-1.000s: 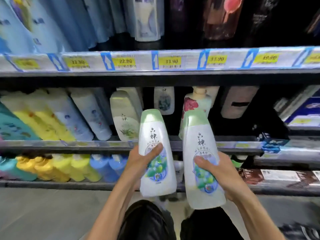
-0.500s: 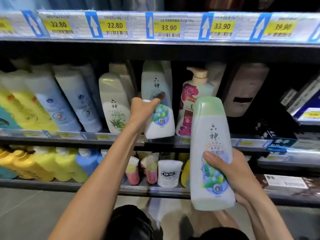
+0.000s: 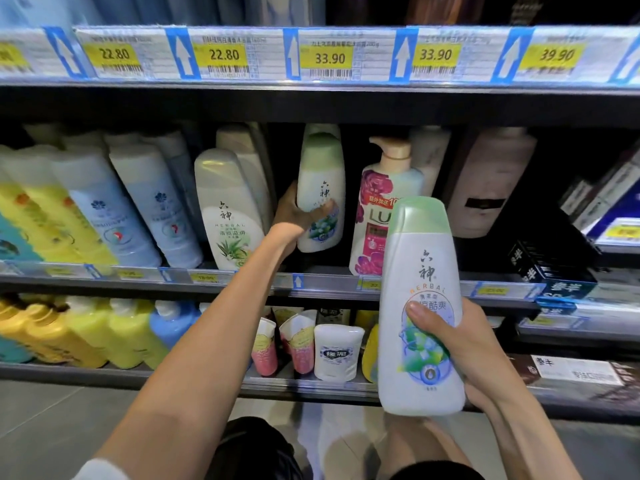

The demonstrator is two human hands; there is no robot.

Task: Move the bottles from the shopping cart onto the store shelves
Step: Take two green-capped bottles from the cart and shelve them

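Your left hand (image 3: pixel 300 216) is deep in the middle shelf (image 3: pixel 311 282). It is wrapped around a white bottle with a green cap (image 3: pixel 320 192). Your thumb lies across the front of the bottle and your fingers go around the back. The bottle stands up straight. Its bottom is on the shelf or just above it; you cannot tell which.

Take the pink pump bottle (image 3: pixel 381 209) as your marker. The bottle in your left hand is just to the left of it, very close. Left again of that is a cream bottle with a green plant picture (image 3: pixel 230 209), right beside your wrist. Further left of the pink pump bottle are pale blue bottles (image 3: pixel 138 209), and then yellow ones (image 3: pixel 31 216) at the far edge.

Your right hand (image 3: pixel 464 344) grips a second white bottle with a green cap (image 3: pixel 420 306). Your thumb presses on its label and your fingers curl behind it. This bottle is out in front of the shelves, not on one. It is below and a bit to the right of the pink pump bottle, and it hides that bottle's lower right corner. It leans a little.

To the right of the pink pump bottle stands a big brown bottle (image 3: pixel 491 185). Above the pink pump bottle runs a row of yellow price tags (image 3: pixel 329 57).
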